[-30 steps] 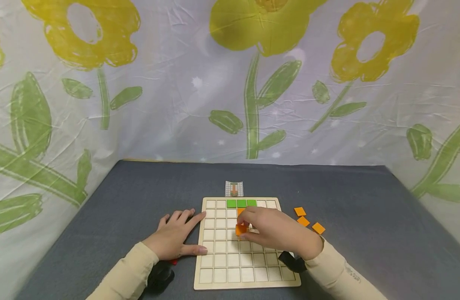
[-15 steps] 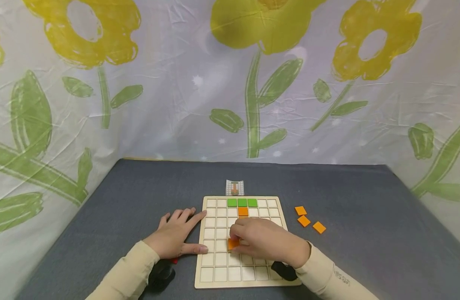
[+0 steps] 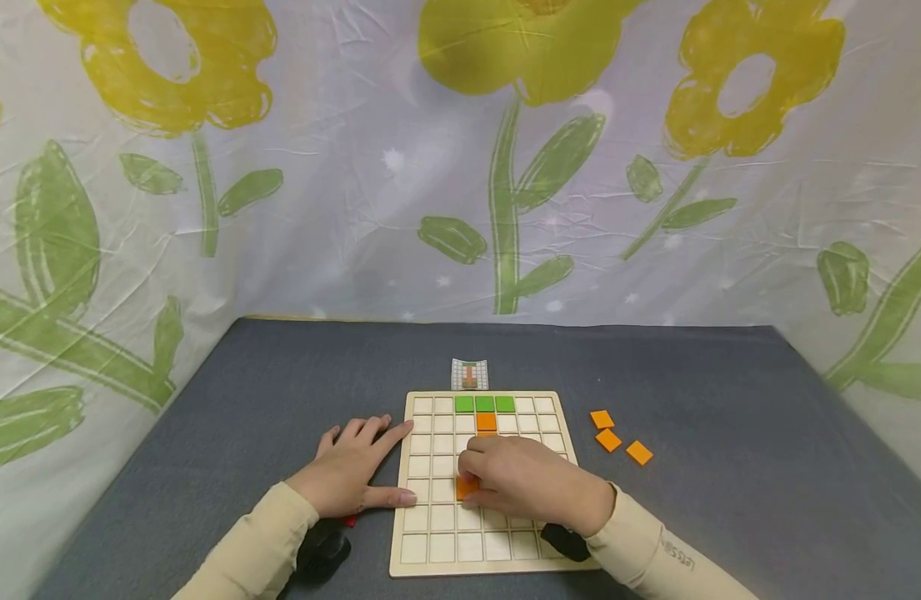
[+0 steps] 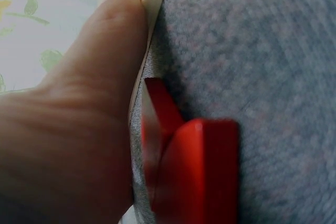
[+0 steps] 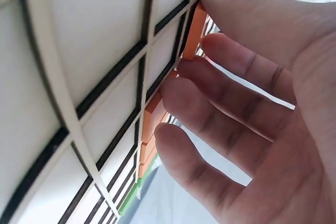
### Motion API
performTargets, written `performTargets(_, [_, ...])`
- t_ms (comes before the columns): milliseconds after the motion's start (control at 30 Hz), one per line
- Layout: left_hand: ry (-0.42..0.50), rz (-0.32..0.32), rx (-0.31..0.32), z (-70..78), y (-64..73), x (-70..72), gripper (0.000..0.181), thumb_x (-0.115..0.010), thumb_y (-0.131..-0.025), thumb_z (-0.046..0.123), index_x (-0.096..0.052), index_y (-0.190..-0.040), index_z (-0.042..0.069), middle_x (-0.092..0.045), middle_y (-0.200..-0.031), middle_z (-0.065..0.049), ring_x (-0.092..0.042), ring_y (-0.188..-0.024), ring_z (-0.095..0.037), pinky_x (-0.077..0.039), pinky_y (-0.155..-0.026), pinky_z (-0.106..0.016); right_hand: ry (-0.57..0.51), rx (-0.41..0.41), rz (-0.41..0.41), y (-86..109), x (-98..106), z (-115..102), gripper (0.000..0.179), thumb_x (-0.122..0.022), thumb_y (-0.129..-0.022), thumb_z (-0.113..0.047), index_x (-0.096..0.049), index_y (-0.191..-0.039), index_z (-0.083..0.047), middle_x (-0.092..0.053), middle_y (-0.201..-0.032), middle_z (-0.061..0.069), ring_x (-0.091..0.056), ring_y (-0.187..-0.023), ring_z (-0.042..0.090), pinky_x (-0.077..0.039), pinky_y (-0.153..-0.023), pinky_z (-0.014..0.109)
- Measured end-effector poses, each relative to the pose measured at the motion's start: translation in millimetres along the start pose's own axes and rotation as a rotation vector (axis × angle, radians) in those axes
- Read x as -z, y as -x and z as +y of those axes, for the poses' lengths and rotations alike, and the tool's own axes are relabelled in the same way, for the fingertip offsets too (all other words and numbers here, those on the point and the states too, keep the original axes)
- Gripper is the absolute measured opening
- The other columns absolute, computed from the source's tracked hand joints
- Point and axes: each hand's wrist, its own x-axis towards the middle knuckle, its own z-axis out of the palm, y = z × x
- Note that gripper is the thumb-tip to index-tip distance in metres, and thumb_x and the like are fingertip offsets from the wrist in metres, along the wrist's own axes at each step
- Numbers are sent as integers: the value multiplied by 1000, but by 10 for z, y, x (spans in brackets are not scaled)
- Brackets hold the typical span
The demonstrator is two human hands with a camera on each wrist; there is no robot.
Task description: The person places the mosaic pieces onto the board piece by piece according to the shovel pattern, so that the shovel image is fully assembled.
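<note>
On the wooden grid board [image 3: 442, 547], left of the seated orange squares [image 3: 486, 422], the right hand [image 3: 526, 479] pinched an orange tile [image 3: 464, 490], the left hand [image 3: 346, 477] splayed.

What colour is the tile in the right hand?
Orange; the tile shows best in the head view.

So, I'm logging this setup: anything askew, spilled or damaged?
The small card beyond the board seems curled: its top edge bows. Right of it, three orange tiles lie at uneven angles. No spill or damage shows.
</note>
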Motion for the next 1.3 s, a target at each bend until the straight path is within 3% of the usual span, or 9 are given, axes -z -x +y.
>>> performTargets(600, [6, -7, 10, 17, 6, 19, 92, -59, -77, 72, -35, -150, 21, -40, -145, -15, -38, -130, -37, -27, -98, -70, 80, 38, 29, 11, -28, 3, 16, -72, -87, -31, -61, -87, -20, -50, -79, -12, -44, -67, 0, -42, -63, 13])
performTargets(800, [16, -9, 5, 24, 14, 35, 92, -59, -78, 72, -35, -150, 21, -40, -145, -15, -38, -130, -37, -27, -98, -70, 34, 26, 3, 68, 136, 56, 14, -68, -90, -32, -65, -94, -19, -57, -88, -9, -49, -72, 1, -44, -66, 14])
performTargets(1067, [14, 9, -22, -17, 0, -8, 92, -58, -77, 72, -35, -150, 20, -39, -145, -16, -38, -129, -39, -27, -98, -71, 82, -118, 212, 394, 683, 432, 15, -71, -88, -22, -64, -101, -17, -59, -97, -6, -56, -81, 4, -49, -68, 22])
performTargets(1300, [27, -5, -11, -20, 5, -3, 92, -58, -78, 72, -34, -150, 21, -38, -147, -16, -37, -130, -38, -26, -98, -71, 77, -317, 177, 638, 842, 786, 17, -72, -87, -19, -63, -101, -13, -60, -96, -2, -57, -86, 12, -50, -74, 29])
